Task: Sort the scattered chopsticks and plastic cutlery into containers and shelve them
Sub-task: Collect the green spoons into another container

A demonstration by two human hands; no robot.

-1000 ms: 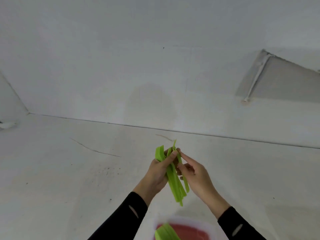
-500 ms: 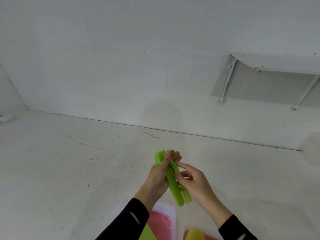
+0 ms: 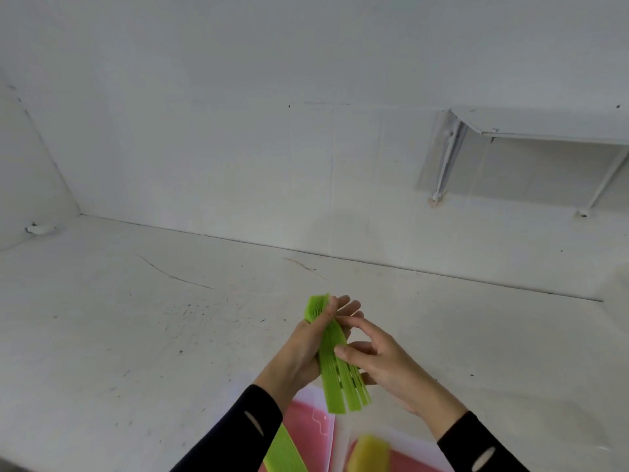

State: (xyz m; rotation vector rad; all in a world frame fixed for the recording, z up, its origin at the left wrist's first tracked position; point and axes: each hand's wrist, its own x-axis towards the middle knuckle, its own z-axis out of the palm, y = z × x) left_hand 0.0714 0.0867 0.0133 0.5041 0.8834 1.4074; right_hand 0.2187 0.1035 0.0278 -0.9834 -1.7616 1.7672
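A stacked bundle of green plastic cutlery (image 3: 335,362) stands nearly upright in front of me, above the white surface. My left hand (image 3: 301,349) grips the bundle from the left, thumb across its upper part. My right hand (image 3: 377,359) pinches the bundle's right side with thumb and fingers. Below the hands lie two containers with pink bottoms and white rims (image 3: 306,420) (image 3: 408,461). More green cutlery (image 3: 284,454) lies in the left one, and a blurred yellow piece (image 3: 369,453) sits in the right one.
A white floor-like surface (image 3: 136,335) spreads around, with a crack and dark specks at left. White walls rise behind. A white shelf on brackets (image 3: 531,131) hangs on the wall at upper right.
The view has tilted down and left, bringing the containers into sight. The bundle is now squared into a neater stack, and my right hand has shifted lower along its side.
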